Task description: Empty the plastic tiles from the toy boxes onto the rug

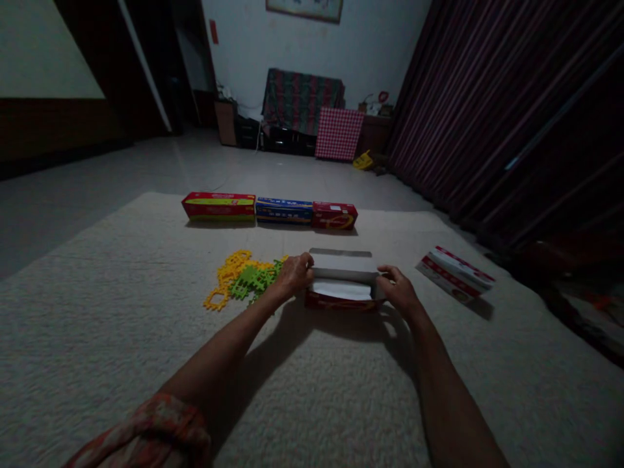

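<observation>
Reaching forward over a cream shaggy rug (121, 370), the left hand (294, 274) curls closed around the left end of an open red cardboard carton (341, 301) with white paper inside, and the right hand (400, 290) grips its right end. Yellow and green foam puzzle pieces (244, 279) lie just beside the left hand. A flattened red-and-white box (455, 274) lies right, and farther off, red and blue rectangular cartons (283, 210) stand in a row.

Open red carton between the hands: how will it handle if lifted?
Probably light and flimsy: the open red carton looks like thin card, lid folded back. Held at its ends by the left hand and right hand, it may flex. Lying low on the carpet, it seems unlikely to tip.
</observation>
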{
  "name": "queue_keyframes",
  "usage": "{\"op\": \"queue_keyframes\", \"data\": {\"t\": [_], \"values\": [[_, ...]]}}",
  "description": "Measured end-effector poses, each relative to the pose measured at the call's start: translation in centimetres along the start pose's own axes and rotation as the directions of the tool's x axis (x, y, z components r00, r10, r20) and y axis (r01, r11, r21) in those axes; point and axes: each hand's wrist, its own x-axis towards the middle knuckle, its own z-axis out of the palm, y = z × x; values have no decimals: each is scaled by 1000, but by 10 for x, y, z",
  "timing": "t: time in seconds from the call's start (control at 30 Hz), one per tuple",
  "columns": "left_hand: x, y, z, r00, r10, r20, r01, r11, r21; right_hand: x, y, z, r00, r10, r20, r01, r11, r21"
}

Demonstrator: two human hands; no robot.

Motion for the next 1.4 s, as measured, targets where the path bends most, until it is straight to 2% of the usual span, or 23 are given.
{"op": "queue_keyframes", "data": {"t": [0.07, 0.17, 0.23, 0.33, 0.43, 0.5, 0.6, 0.67, 0.73, 0.8, 0.87, 0.93, 1.0, 1.13, 1.27, 1.4], "values": [[-6, -1, 5, 1000, 8, -16, -8, 1000, -13, 0, 8, 1, 1000, -7, -20, 7, 1000, 26], [-15, -7, 3, 993, -18, -118, 13, 999, -47, -2, 11, -2, 997, -10, -71, 15, 998, 66], [-19, -11, 0, 983, -54, -174, 41, 996, -80, -3, 8, -6, 990, 4, -138, 8, 996, 86], [-20, -14, -5, 974, -126, -190, 91, 979, -182, -7, -4, -11, 976, 14, -218, 23, 986, 167], [-19, -13, -8, 961, -196, -195, 121, 933, -339, -12, -15, -10, 988, 2, -157, 47, 950, 309], [-18, -11, -8, 965, -203, -169, 102, 876, -471, -13, -19, -6, 996, -14, -92, 44, 941, 337], [-16, -7, -6, 985, -136, -110, 43, 797, -603, -11, -15, 0, 992, -104, -68, 114, 977, 181], [-15, -6, -4, 989, -91, -115, 8, 819, -574, -7, -8, 2, 978, -191, -89, 194, 981, 31], [-13, -6, 0, 987, -89, -130, 11, 864, -503, -1, -2, 3, 968, -228, -106, 224, 973, -56], [-9, -7, 4, 988, -117, -103, 52, 870, -490, 3, 4, 4, 978, -186, -92, 181, 982, -60], [-6, -10, 10, 989, -144, -20, 109, 827, -552, 7, 10, 6, 992, -122, -41, 122, 993, 2], [-5, -13, 16, 989, -142, 43, 138, 770, -623, 9, 15, 9, 994, -110, 9, 109, 989, 104], [-6, -15, 22, 992, -123, 20, 106, 747, -656, 9, 19, 12, 988, -153, 4, 148, 966, 211], [-12, -18, 29, 994, -16, -112, -61, 758, -649, 4, 17, 13, 977, -200, -75, 214, 912, 349], [-15, -16, 28, 985, 71, -159, -155, 778, -609, -10, 7, 6, 972, -233, -39, 230, 896, 379], [-17, -13, 24, 975, 100, -197, -197, 799, -568, -19, -1, 1, 963, -257, -83, 269, 888, 373]]}}
